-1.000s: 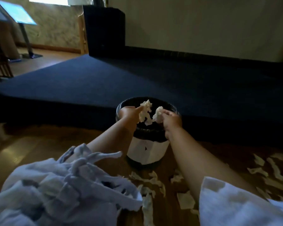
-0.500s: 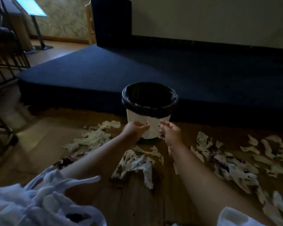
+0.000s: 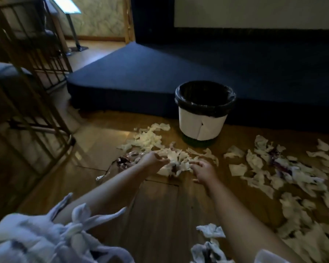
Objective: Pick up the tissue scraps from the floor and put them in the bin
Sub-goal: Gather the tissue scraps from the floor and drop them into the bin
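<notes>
So the clump of tissue scraps [image 3: 176, 162] I'm going for sits on the floor [image 3: 160, 215] right between my hands. My left hand [image 3: 152, 163] is at its left edge and my right hand [image 3: 203, 171] at its right edge. The clump is a ragged heap, wider side to side than front to back, so it lies across the gap between my palms. That makes it a scoop from both sides rather than a pinch.

Neither hand has hold of anything yet. The left one is loosely cupped, palm turned in toward the heap, with the fingertips about at the paper. The right is low over the boards with fingers spread, just touching the near edge as far as I can tell. I'd say both are about equally close.

The bin [image 3: 205, 111] is further out and a bit to the right — past the clump, up against the blue platform [image 3: 179, 73], so nearer my right hand. Loads more scraps [image 3: 273, 168] trail off to the right, and there's a smaller pile [image 3: 148, 138] beyond my left hand.
</notes>
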A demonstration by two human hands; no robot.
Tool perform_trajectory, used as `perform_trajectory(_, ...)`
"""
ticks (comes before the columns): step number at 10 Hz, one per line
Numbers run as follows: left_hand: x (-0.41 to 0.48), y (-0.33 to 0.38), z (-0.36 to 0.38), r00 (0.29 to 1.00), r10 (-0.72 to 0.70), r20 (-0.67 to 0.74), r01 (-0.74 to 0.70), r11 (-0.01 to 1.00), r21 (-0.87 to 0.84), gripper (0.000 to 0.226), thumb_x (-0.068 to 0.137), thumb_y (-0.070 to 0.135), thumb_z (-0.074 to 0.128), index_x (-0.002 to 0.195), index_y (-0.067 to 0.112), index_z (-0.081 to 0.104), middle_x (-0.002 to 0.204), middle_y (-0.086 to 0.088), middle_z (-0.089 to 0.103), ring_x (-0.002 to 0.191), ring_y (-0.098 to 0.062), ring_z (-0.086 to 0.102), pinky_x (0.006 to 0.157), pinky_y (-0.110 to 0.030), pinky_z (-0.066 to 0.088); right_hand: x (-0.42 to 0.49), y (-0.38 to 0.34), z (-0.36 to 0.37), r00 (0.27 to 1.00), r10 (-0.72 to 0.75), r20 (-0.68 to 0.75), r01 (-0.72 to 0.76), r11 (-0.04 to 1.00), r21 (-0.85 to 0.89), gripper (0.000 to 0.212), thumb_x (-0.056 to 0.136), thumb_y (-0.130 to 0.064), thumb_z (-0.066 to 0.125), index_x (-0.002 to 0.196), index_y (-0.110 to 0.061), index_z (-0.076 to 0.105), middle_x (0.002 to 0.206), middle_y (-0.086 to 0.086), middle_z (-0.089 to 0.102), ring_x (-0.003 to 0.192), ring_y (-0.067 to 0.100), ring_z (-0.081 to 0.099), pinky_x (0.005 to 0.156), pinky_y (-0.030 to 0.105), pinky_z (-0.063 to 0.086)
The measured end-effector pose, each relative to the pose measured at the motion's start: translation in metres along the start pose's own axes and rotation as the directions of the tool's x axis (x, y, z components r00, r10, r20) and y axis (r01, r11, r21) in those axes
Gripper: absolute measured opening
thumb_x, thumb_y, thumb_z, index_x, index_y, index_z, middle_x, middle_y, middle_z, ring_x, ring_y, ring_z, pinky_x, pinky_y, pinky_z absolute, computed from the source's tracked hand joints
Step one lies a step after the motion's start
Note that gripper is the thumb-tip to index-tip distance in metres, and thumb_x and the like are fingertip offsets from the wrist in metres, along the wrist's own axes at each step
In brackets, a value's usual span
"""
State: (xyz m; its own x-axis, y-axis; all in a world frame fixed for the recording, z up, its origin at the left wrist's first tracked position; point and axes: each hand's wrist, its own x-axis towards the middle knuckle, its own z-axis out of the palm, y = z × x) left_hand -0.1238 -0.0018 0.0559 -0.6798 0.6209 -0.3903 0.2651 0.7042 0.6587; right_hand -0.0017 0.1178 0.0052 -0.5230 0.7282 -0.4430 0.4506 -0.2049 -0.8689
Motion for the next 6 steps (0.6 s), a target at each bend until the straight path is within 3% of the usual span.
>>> perform_trajectory(1, 0.041, -0.064, -0.005, 0.997, 0.042, 0.062, -0.040, 0.999, -0.034, 0.035, 0.092, 0.030, 0.054, 0.120, 0.009, 0.057, 0.088, 0.000, 0.059, 0.067, -0.005, 0.052, 0.044, -0.013, 0.040, 0.012, 0.005, 0.045, 0.999, -0.002, -0.039, -0.001, 0.997, -0.071, 0.030, 0.092, -0.023, 0.052, 0.121, -0.017, 0.058, 0.110, 0.002, 0.056, 0.092, 0.018, 0.054, 0.093, 0.042, 0.051)
perform_trajectory(2, 0.060, -0.097, -0.026, 0.987, 0.043, 0.153, -0.039, 0.999, -0.029, 0.019, 0.092, 0.026, 0.055, 0.098, 0.010, 0.063, 0.074, 0.005, 0.054, 0.060, -0.003, 0.050, 0.037, -0.007, 0.037, 0.011, 0.008, 0.086, 0.997, 0.002, -0.074, -0.009, 0.996, -0.089, 0.032, 0.092, -0.022, 0.053, 0.123, -0.014, 0.056, 0.114, 0.005, 0.058, 0.094, 0.017, 0.053, 0.093, 0.041, 0.050)
perform_trajectory(4, 0.068, -0.096, -0.089, 0.978, 0.107, 0.181, -0.114, 0.993, 0.026, 0.024, 0.092, 0.032, 0.054, 0.100, 0.011, 0.062, 0.073, 0.001, 0.053, 0.058, -0.007, 0.044, 0.048, -0.019, 0.033, -0.012, -0.044, 0.108, 0.992, -0.015, -0.125, -0.023, 0.954, -0.299, 0.030, 0.091, -0.024, 0.054, 0.119, -0.013, 0.059, 0.114, 0.009, 0.062, 0.089, 0.019, 0.057, 0.086, 0.037, 0.051)
perform_trajectory(5, 0.065, -0.077, -0.116, 0.971, 0.136, 0.198, -0.147, 0.988, 0.042, 0.022, 0.092, 0.034, 0.054, 0.097, 0.014, 0.059, 0.070, 0.003, 0.050, 0.059, -0.007, 0.045, 0.050, -0.018, 0.035, -0.016, -0.093, 0.099, 0.999, 0.000, -0.052, -0.021, 0.921, -0.390, 0.029, 0.091, -0.021, 0.055, 0.117, -0.008, 0.061, 0.115, 0.013, 0.063, 0.092, 0.027, 0.059, 0.080, 0.038, 0.052)
perform_trajectory(6, 0.073, -0.056, -0.133, 0.963, 0.195, 0.185, -0.213, 0.974, 0.081, 0.025, 0.093, 0.036, 0.051, 0.094, 0.012, 0.059, 0.064, 0.003, 0.047, 0.053, -0.008, 0.040, 0.046, -0.017, 0.030, -0.013, -0.123, 0.089, 1.000, -0.002, 0.030, 0.015, 0.908, -0.420, 0.026, 0.091, -0.021, 0.056, 0.114, -0.009, 0.062, 0.116, 0.016, 0.063, 0.090, 0.024, 0.057, 0.069, 0.033, 0.048)
